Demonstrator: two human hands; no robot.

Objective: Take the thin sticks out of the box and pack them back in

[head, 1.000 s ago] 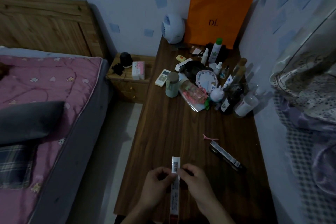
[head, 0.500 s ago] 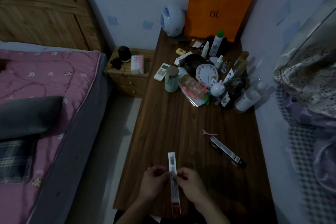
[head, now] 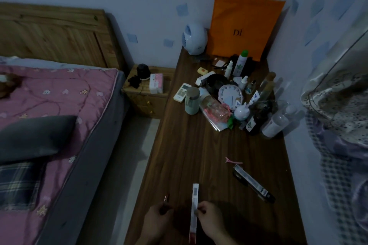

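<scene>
Long, narrow white box (head: 194, 201) pinched by right hand (head: 211, 221); left hand (head: 157, 221) grip clasps thin reddish stick (head: 166, 198).

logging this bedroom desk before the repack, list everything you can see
long box: one, white, over the near edge of the table
thin sticks: count unclear, reddish, left of the long box
flat box: one, black, table's right side
hair clip: one, pink, just beyond the flat box
bag: one, orange, standing at the table's far end
remote control: one, white, in the far clutter
tumbler: one, pale green, beside the remote control
quilt: one, pink, on the bed
left hand: pinches the thin sticks
right hand: grips the long box
</scene>
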